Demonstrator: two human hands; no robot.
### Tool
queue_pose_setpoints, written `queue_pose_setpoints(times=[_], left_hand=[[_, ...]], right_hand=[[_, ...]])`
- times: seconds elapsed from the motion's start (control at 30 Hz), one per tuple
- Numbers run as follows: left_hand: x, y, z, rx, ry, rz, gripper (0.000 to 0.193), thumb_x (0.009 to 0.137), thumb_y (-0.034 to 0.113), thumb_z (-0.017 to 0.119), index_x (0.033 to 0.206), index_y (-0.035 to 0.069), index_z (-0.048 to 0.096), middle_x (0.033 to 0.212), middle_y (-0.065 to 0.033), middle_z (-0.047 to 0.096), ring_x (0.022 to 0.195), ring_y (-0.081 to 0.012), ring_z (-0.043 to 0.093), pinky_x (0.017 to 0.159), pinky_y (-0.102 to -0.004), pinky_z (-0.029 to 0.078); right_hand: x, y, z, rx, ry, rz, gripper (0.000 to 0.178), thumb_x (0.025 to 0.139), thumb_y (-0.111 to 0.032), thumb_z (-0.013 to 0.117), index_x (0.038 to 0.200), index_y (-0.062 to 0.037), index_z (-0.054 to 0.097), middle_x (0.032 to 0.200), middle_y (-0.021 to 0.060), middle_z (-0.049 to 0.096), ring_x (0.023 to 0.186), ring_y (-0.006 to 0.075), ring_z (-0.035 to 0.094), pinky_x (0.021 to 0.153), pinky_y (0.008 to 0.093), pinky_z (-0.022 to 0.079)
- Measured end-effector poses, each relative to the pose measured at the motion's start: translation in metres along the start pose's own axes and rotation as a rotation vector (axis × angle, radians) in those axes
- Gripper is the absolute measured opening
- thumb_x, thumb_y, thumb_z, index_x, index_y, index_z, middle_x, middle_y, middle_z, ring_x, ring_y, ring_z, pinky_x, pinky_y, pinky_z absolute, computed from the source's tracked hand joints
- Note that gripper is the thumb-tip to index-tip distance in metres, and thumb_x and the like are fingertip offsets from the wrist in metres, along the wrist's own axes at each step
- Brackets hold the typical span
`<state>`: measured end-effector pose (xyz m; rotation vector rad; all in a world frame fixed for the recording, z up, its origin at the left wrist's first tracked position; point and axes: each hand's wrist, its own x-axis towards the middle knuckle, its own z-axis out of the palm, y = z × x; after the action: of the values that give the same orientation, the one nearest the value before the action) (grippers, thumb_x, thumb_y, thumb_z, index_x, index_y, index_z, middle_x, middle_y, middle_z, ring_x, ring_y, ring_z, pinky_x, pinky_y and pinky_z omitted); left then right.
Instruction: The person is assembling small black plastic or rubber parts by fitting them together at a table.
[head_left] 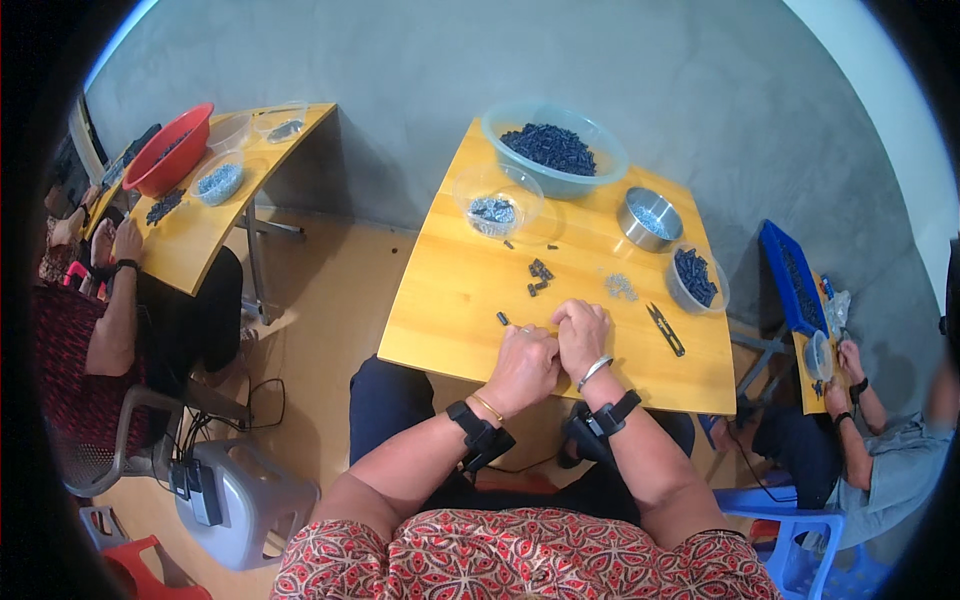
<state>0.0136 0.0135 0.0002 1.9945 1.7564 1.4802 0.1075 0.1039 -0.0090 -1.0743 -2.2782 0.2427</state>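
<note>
Above the near edge of the yellow table (450,325), my left hand (527,362) and my right hand (582,338) meet with fingers curled and pressed together. Whatever they hold is hidden by the fingers. One small dark plastic piece (502,318) lies just beyond my left hand. Farther off is a loose cluster of dark plastic pieces (540,274). To its right spreads a small pile of shiny metal bits (621,287). Black thread snips (664,330) rest on the tabletop to the right of my right hand.
At the back stands a large translucent basin (613,160) of dark pieces. Nearer are a clear tub (463,207), a steel bowl (630,225) of metal bits and a clear container (722,292) of dark pieces. People work at a left table (235,180) and a right table (806,378).
</note>
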Motion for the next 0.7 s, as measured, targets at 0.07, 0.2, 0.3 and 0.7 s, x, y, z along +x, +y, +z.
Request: queue_pose_setpoints(times=[0.07, 0.2, 0.3, 0.7], left_hand=[[0.002, -0.001, -0.001, 0.0, -0.024, -0.012, 0.006, 0.06, 0.001, 0.058, 0.057, 0.003, 0.053, 0.062, -0.0106, 0.053, 0.064, -0.0301, 0.051, 0.06, -0.0381, 0.037], [0.002, -0.005, -0.005, -0.476, -0.008, -0.298, 0.007, 0.074, 0.007, 0.061, 0.069, 0.002, 0.06, 0.067, -0.0054, 0.059, 0.064, -0.0183, 0.053, 0.062, -0.0302, 0.041], [0.01, 0.007, -0.019, -1.043, 0.072, -0.643, 0.011, 0.079, 0.012, 0.062, 0.074, 0.002, 0.062, 0.069, -0.0014, 0.059, 0.065, -0.009, 0.05, 0.063, -0.0233, 0.04], [0.003, 0.005, -0.025, -1.617, 0.011, -0.833, 0.015, 0.085, 0.015, 0.056, 0.082, 0.002, 0.062, 0.077, -0.004, 0.06, 0.071, -0.0103, 0.052, 0.069, -0.0239, 0.042]], right_hand=[[0.001, 0.009, 0.008, 0.366, 0.12, 0.151, 0.008, 0.073, -0.007, 0.05, 0.074, -0.0101, 0.058, 0.077, 0.0082, 0.059, 0.076, 0.0296, 0.051, 0.074, 0.0394, 0.037], [-0.012, 0.007, -0.014, 0.932, 0.049, 0.25, 0.011, 0.082, -0.006, 0.05, 0.091, -0.0011, 0.053, 0.081, 0.0075, 0.055, 0.073, 0.0166, 0.052, 0.069, 0.0279, 0.043], [-0.022, -0.017, -0.044, 0.815, -0.026, 0.142, 0.016, 0.084, -0.008, 0.052, 0.098, 0.0, 0.049, 0.081, 0.0061, 0.053, 0.074, 0.0133, 0.05, 0.07, 0.0257, 0.043], [-0.018, -0.036, -0.054, 0.571, 0.017, -0.094, 0.012, 0.078, -0.001, 0.057, 0.089, -0.0008, 0.052, 0.076, 0.011, 0.055, 0.067, 0.0214, 0.056, 0.062, 0.0298, 0.046]])
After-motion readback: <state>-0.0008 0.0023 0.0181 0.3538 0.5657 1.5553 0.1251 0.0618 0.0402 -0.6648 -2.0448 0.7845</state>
